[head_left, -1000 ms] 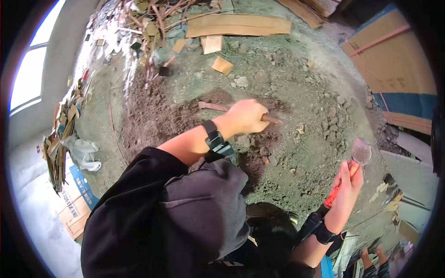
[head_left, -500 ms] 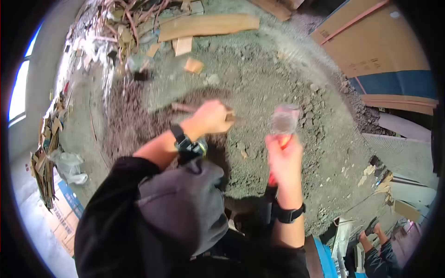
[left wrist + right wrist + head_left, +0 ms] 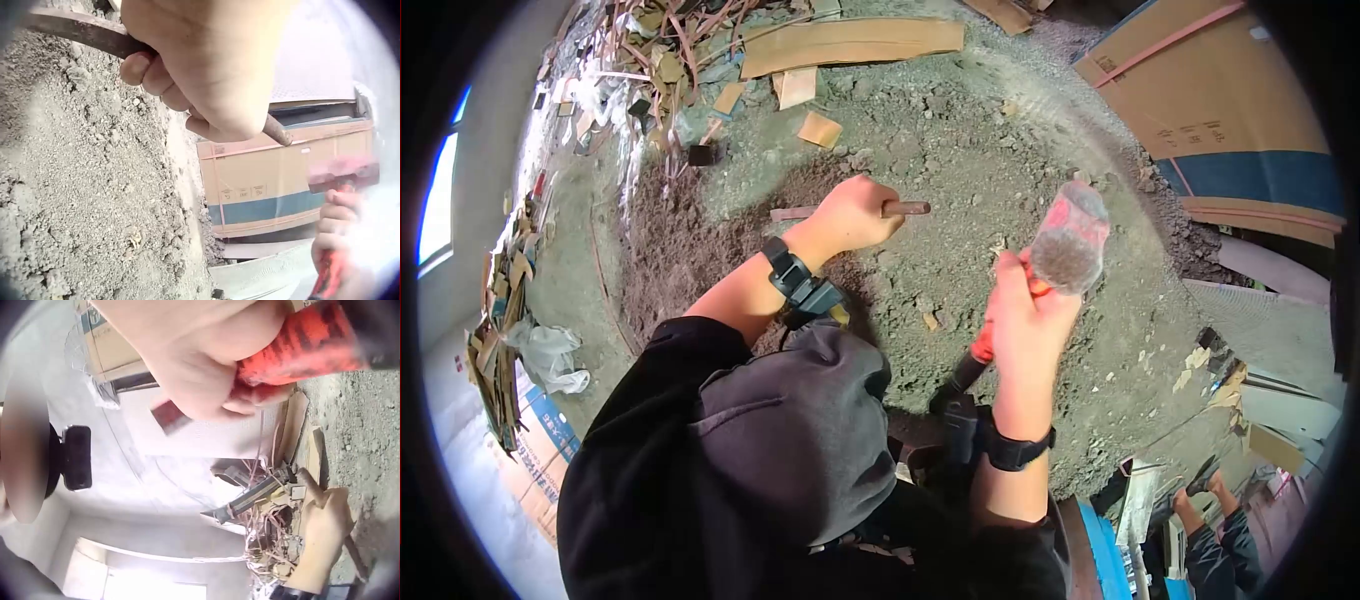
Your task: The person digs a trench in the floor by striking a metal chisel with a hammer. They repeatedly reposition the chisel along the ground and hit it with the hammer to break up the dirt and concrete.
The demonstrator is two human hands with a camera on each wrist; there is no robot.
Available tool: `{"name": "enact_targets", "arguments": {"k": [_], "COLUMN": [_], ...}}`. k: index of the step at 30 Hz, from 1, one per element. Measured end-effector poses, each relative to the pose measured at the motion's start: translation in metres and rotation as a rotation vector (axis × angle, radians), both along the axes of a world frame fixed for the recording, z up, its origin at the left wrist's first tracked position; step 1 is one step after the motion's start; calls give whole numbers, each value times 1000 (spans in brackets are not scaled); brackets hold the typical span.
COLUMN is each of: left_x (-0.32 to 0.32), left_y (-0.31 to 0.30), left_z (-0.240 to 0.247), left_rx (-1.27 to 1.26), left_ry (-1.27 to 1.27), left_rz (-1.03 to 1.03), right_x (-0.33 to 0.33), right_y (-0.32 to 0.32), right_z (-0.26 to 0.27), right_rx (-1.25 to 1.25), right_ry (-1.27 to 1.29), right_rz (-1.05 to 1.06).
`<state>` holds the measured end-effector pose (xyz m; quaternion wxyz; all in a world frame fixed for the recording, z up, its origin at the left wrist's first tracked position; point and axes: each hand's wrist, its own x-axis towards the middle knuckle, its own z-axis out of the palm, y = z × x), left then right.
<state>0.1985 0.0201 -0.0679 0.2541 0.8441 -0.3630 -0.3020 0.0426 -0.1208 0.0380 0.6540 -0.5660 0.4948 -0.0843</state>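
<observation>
My left hand (image 3: 855, 213) grips a brown metal bar (image 3: 912, 208) over the loose soil; the bar sticks out on both sides of the fist. In the left wrist view the fingers curl round the bar (image 3: 94, 32). My right hand (image 3: 1030, 318) holds a hammer by its red and black handle (image 3: 982, 345), its worn red and grey head (image 3: 1070, 245) raised to the right of the bar. The right wrist view shows the fist round the red grip (image 3: 300, 344) and the left hand (image 3: 326, 520) on the bar beyond.
Cardboard scraps and strips (image 3: 685, 60) lie at the upper left, beside a long cardboard piece (image 3: 855, 42). A large carton (image 3: 1210, 110) stands at the upper right. A plastic bag (image 3: 550, 352) lies at the left. Another person's legs (image 3: 1205, 510) show at the lower right.
The hammer in my right hand has swung up and leftward from the lower right, closer to the left hand. My left hand still grips the bar, whose near end now shows more clearly.
</observation>
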Motion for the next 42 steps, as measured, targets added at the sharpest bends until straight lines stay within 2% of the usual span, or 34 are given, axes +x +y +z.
{"name": "enact_targets", "arguments": {"k": [1, 3, 4, 6, 7, 8, 10, 11, 12, 14, 15, 17, 18, 19, 22, 23, 24, 25, 26, 27, 28, 29, 30, 32, 35, 36, 38, 40, 41, 42], "left_x": [4, 10, 6, 7, 2, 1, 4, 5, 8, 8, 7, 7, 6, 4, 8, 13, 15, 12, 6, 3, 5, 1, 0, -2, 7, 2, -2, -1, 0, 1], "left_y": [3, 8, 8, 2, 1, 1, 3, 2, 5, 11, 8, 8, 7, 6, 6, 6, 8, 8, 7, 5, 5, 0, 0, 2, 1, 3, 2, 4, 5, 3], "left_z": [-2, -11, -11, -7, -2, 1, 3, 5, -2, -19, -24, -33, -20, -6, -1, -2, -5, -8, -9, -10, -11, -2, -4, -10, -8, -6, 0, 3, 3, 2], "left_rx": [2, -255, -259, -141, -17, -8, -31, -14, -14, -335, -225, -210, -174, -35, -3, -6, -30, -56, -66, -95, -121, -2, -1, -54, -114, -155, -103, -117, -148, -153], "left_ry": [-4, -12, -10, -33, 42, 61, 3, -29, -35, 39, -103, -88, -56, -138, -103, -115, -47, 30, 33, 50, 56, 11, 23, -58, -108, -118, -77, -68, -75, -80], "left_rz": [-3, -199, -204, -139, -17, -5, 40, 31, 28, -119, -202, -120, -40, -50, -37, -46, -40, -40, -55, -58, -53, 2, 6, 37, 26, 3, 26, 70, 57, 59], "right_x": [2, 9, 10, 7, 4, 2, 7, 9, 8, 24, 21, 28, 26, 24, 28, 27, 23, 20, 21, 14, 8, 7, 1, -9, -20, -22, -19, -22, -19, -18], "right_y": [8, 35, 32, 9, 3, 1, 1, 6, 17, 35, 30, 11, 8, 3, 4, 9, 20, 29, 32, 24, 16, 9, 4, -7, -19, -17, -14, -16, -16, -18], "right_z": [-8, -47, -43, -27, -23, -14, 2, -1, -24, -40, -35, -21, -14, -5, 26, 17, -16, -48, -56, -58, -60, -57, -55, -33, -4, 1, -8, -24, -21, -20], "right_rx": [-190, -491, -474, -466, -443, -280, 16, 38, -16, -508, -513, -424, -427, -221, 52, 58, -175, -430, -687, -702, -520, -329, 0, 409, 848, 888, 674, 484, 378, 373], "right_ry": [60, 80, 213, 54, -68, 105, -129, -163, -93, 41, 49, 99, 38, -42, -152, -101, 16, -2, -12, -9, -3, 6, 37, -112, -509, -651, -523, -291, -154, -157], "right_rz": [204, 528, 596, 613, 527, 422, 41, 13, 50, 541, 540, 634, 563, 414, 11, 57, 209, 385, 561, 545, 548, 559, 466, 275, 86, 61, 82, -12, 19, 22]}}
